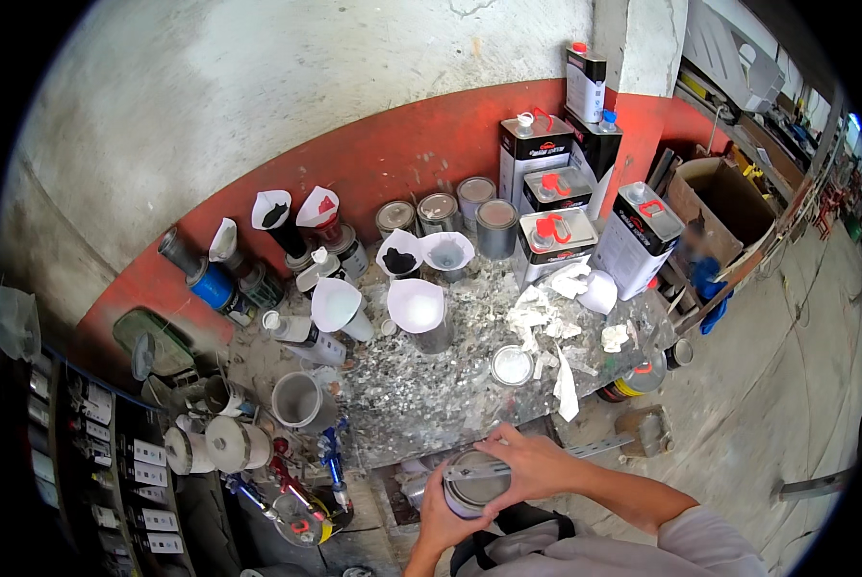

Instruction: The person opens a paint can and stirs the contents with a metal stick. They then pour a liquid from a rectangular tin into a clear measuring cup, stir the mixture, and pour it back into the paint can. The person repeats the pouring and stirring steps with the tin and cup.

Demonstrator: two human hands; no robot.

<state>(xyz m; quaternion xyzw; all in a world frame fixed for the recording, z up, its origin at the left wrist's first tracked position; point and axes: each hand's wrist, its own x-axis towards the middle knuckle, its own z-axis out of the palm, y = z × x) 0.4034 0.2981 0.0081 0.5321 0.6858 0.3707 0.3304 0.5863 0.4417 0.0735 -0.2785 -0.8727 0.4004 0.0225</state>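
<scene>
A round metal paint can [469, 492] is held low in front of me, beside the bench's front edge. My left hand [441, 516] wraps around its left side. My right hand [525, 468] grips it from the right, fingers at the far rim and thumb toward the near side. Across the can's top lies a flat metal strip [477, 471], partly covered by the right hand. Past that hand a holed metal strip [596, 447] shows; whether it is the same piece, I cannot tell.
The paint-spattered bench [383, 394] carries paper-lined cups [419, 317], closed cans [496, 229], rectangular solvent tins [638, 236] and crumpled white paper [537, 313]. An open small tin [512, 366] stands near its front. Spray guns [333, 462] hang front left, by bottle-filled shelves [152, 481].
</scene>
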